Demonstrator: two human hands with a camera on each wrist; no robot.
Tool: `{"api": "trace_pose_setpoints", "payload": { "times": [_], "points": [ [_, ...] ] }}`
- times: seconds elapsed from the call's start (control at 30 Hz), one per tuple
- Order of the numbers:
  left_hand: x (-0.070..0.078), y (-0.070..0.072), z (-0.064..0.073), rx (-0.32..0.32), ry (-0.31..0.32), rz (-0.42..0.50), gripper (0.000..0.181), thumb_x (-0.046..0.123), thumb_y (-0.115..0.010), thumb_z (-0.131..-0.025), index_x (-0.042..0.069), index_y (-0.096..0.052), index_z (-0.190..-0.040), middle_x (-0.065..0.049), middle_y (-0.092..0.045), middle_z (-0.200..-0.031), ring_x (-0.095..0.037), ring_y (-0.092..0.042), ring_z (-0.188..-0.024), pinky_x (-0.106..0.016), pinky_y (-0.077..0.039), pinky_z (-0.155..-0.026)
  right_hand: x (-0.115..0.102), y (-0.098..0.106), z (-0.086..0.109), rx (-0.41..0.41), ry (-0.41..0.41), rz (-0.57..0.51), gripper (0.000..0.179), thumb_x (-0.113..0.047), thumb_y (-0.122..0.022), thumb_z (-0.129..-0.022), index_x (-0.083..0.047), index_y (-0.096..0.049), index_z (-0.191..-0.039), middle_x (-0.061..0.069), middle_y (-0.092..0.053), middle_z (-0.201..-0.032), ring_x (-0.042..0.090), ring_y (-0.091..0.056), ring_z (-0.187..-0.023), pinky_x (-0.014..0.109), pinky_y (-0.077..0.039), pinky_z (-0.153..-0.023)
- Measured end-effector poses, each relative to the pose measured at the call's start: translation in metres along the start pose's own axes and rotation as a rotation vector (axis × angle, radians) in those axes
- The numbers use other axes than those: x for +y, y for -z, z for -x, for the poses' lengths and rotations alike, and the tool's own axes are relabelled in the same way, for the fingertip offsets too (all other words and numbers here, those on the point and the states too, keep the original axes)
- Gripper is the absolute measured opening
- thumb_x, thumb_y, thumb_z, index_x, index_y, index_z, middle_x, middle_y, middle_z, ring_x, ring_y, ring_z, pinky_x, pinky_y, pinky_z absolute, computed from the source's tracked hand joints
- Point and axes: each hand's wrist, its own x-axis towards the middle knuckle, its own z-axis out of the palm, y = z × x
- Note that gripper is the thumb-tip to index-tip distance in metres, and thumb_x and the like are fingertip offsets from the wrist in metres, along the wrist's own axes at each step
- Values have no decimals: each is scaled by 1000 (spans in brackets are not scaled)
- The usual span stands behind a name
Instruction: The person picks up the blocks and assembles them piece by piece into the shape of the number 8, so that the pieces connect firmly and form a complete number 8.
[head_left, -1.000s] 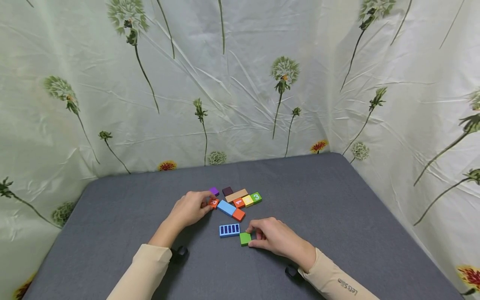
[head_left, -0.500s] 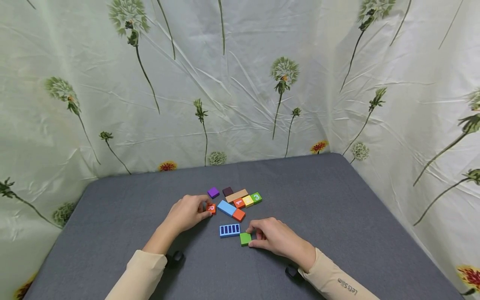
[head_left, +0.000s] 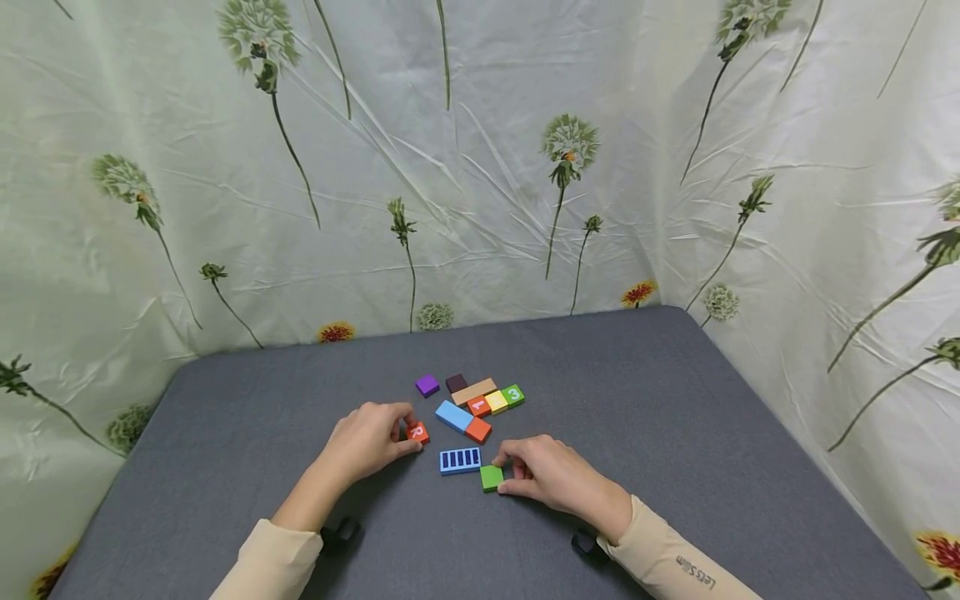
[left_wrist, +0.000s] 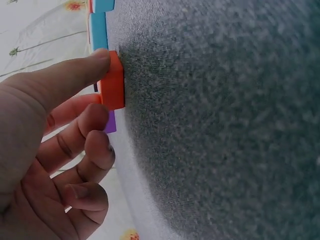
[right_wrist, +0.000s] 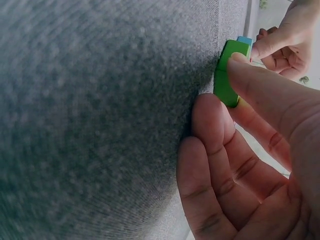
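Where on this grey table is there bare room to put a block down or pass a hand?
The grey table is bare right of the green 3 block out to the curtain, left of the left hand, and behind the purple block. It is crowded from there down to the striped blue block and the green block the right hand pinches.

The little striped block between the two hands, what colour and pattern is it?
The striped block is light blue with dark blue vertical bars, clearest in the head view.
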Motion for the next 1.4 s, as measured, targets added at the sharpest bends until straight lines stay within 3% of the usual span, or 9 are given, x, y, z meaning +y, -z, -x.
{"api": "trace_pose_setpoints", "payload": {
  "times": [0.17,0.37,0.8,1.0,1.4],
  "points": [
    [-2,3,3,-21,-2,21,33,35,-93,-85,22,-77,-110,8,-54,-68,-9,-47,-60,-29,-32,-55,-1,0,0,-4,-5,-6,20,-22,-87,-92,-15,-76,-106,-13,-54,-71,-4,-44,-61,20,-37,-56],
    [-7,6,4,-88,-19,57,43,22,-90,-89,25,-77,-130,9,-56,-71,-9,-49,-63,-29,-35,-57,-1,0,-1,-17,-13,-6,20,-23,-87,-92,-15,-76,-106,-13,-54,-71,-4,-45,-62,20,-37,-57],
    [-11,2,10,-72,-49,69,24,27,-90,-89,24,-74,-107,9,-55,-71,-8,-47,-63,-28,-35,-57,-1,0,0,-15,-11,-17,20,-22,-86,-93,-14,-77,-108,-13,-54,-71,-4,-44,-62,20,-36,-56],
    [-15,1,22,-41,-126,102,22,27,-90,-88,24,-73,-101,13,-58,-72,-2,-48,-63,-25,-40,-59,-1,0,0,-17,-13,-21,20,-21,-86,-93,-14,-77,-109,-13,-54,-71,-3,-44,-62,20,-36,-56],
    [-4,-7,45,-8,-154,159,21,25,-93,-85,24,-76,-97,12,-60,-77,2,-49,-66,-22,-43,-61,2,0,2,-9,-8,-33,19,-21,-86,-93,-14,-77,-109,-12,-54,-71,-3,-44,-61,20,-37,-56]
  ]
}}
